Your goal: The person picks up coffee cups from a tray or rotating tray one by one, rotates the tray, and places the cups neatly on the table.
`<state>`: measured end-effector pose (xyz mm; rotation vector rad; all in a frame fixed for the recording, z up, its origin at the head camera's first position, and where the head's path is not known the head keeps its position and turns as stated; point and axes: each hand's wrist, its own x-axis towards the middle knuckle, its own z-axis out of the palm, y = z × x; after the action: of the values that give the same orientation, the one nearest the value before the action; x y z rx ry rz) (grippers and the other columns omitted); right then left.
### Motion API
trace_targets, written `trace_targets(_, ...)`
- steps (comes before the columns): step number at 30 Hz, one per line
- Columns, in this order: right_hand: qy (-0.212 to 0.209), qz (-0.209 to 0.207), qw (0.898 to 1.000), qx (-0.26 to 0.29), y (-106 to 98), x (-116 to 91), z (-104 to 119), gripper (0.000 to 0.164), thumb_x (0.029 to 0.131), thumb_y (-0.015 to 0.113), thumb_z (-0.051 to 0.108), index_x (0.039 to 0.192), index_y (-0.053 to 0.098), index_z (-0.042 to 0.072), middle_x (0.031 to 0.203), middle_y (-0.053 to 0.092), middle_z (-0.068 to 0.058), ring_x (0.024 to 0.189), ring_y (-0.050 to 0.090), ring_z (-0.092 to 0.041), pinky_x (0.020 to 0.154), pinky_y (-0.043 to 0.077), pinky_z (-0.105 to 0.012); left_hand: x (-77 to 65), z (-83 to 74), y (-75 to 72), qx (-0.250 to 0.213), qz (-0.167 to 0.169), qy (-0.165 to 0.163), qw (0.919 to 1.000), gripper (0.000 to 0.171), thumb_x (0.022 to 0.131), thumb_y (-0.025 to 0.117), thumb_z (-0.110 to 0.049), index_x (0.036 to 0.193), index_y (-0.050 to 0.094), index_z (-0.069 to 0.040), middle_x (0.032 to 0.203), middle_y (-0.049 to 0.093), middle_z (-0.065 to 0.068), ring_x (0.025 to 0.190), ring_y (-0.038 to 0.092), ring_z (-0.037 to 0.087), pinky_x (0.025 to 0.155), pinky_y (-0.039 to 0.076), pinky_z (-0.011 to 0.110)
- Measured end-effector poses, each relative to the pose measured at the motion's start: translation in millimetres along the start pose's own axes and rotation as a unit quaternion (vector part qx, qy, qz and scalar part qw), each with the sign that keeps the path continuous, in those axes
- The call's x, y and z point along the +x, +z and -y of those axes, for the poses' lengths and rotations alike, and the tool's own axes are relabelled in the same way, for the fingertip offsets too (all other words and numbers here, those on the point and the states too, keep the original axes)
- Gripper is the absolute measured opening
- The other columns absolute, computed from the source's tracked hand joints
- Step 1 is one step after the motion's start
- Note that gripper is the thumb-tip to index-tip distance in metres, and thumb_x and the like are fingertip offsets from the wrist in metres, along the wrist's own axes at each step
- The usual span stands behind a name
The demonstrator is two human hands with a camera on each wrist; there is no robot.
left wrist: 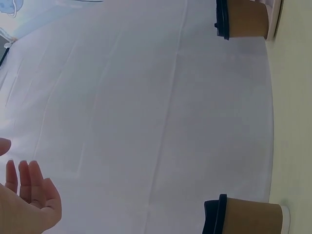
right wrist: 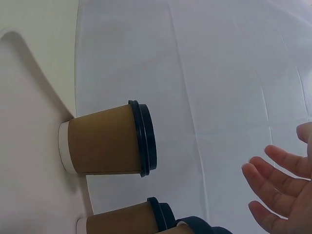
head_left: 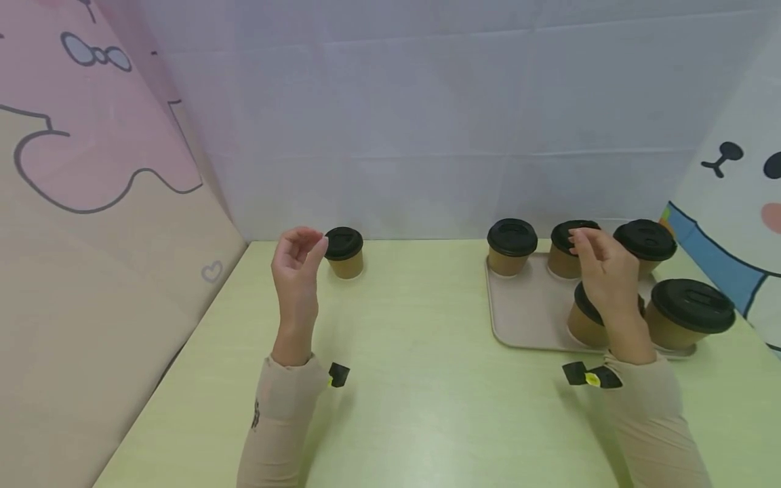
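My left hand [head_left: 297,271] is raised over the table's left part, fingers loosely bent with nothing in them. Just right of it in the head view stands a brown paper cup [head_left: 346,266] with a black lid, upright on the table. Over the tray [head_left: 518,318] at the right hovers my right hand [head_left: 610,274], relaxed and holding nothing. Several lidded cups stand on that tray, among them a back-left cup [head_left: 510,252] and a large front-right cup [head_left: 686,315]. My right hand and wrist partly hide the front-left cup [head_left: 587,325] and the back-middle cup [head_left: 563,261].
The pale yellow table [head_left: 421,400] meets a white cloth backdrop [head_left: 396,135] right behind the cups. Printed cloth panels close in the left [head_left: 152,271] and right [head_left: 732,224] sides.
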<state>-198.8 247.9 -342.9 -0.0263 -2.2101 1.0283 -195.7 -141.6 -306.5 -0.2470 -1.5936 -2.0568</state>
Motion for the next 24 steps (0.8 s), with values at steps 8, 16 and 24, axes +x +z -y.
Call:
trace_targets(8, 0.003, 0.02, 1.0, 0.01, 7, -3, 2, 0.036, 0.095, 0.049, 0.03, 0.113, 0.062, 0.002, 0.103, 0.066, -0.016, 0.075, 0.038, 0.025, 0.069, 0.033, -0.006, -8.2, -2.5, -0.5, 0.002, 0.007, -0.032, 0.9995, 0.013, 0.084, 0.062, -0.003, 0.091, 0.057, -0.012, 0.088, 0.056, -0.002, 0.087, 0.054, 0.013, 0.082, 0.047, 0.02)
trace_targets(16, -0.001, 0.085, 0.996, 0.023, 23, -3, 4, 0.046, 0.096, 0.048, 0.03, 0.128, 0.049, -0.002, 0.119, 0.054, -0.024, 0.105, 0.052, -0.033, 0.086, 0.041, -0.02, -10.5, 3.7, 0.8, -0.021, 0.018, -0.027, 0.9993, 0.012, 0.086, 0.059, 0.001, 0.093, 0.056, -0.008, 0.084, 0.056, -0.003, 0.076, 0.058, 0.011, 0.078, 0.05, 0.021)
trace_targets(24, 0.064, 0.163, 0.983, 0.05, 41, 10, 10, 0.066, 0.091, 0.054, 0.038, 0.142, 0.029, 0.004, 0.139, 0.035, -0.027, 0.124, 0.037, -0.045, 0.095, 0.035, -0.057, -10.8, 8.2, 5.1, -0.015, 0.034, -0.031, 0.9988, 0.011, 0.085, 0.063, -0.004, 0.088, 0.058, -0.013, 0.079, 0.058, -0.003, 0.071, 0.059, 0.012, 0.075, 0.05, 0.021)
